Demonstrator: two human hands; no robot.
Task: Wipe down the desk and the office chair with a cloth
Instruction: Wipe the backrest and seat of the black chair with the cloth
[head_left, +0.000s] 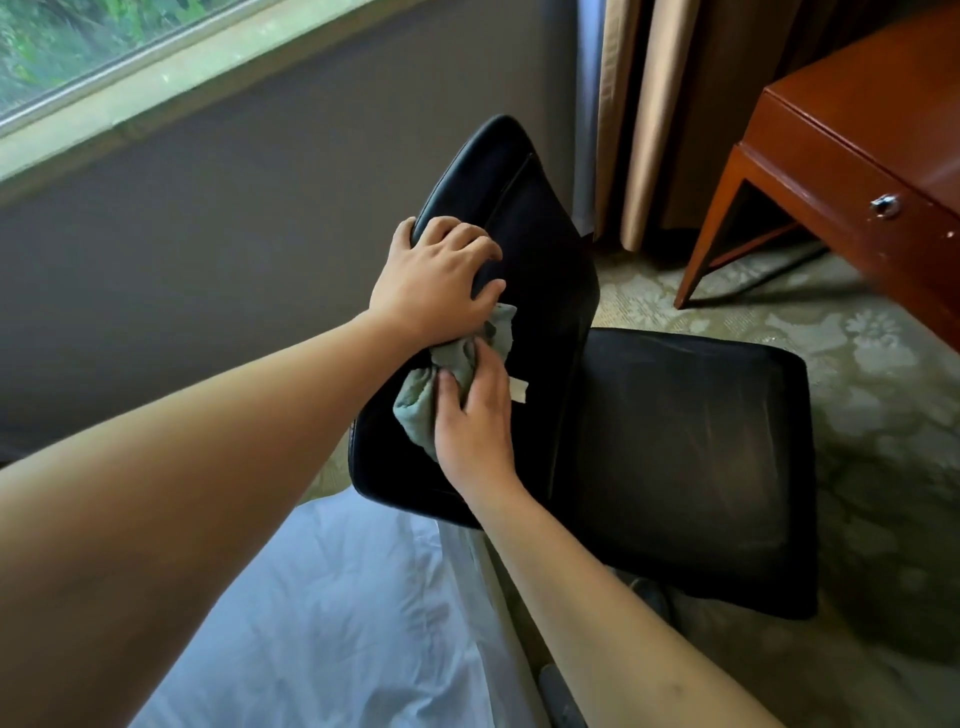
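Left hand (434, 278) grips top edge of black office chair (675, 457) backrest; right hand (475, 415) presses bunched green cloth (415, 410) on backrest, fingers curled over it; wooden desk (852, 171) upper right, carpet (883, 374) gap between.

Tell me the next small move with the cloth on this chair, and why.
Probably slide the cloth down the backrest toward the seat. The right hand presses the cloth against the backrest about halfway down, while the left hand steadies the backrest's edge higher up. The stretch below the cloth and the seat look not yet reached, so a downward stroke seems next.
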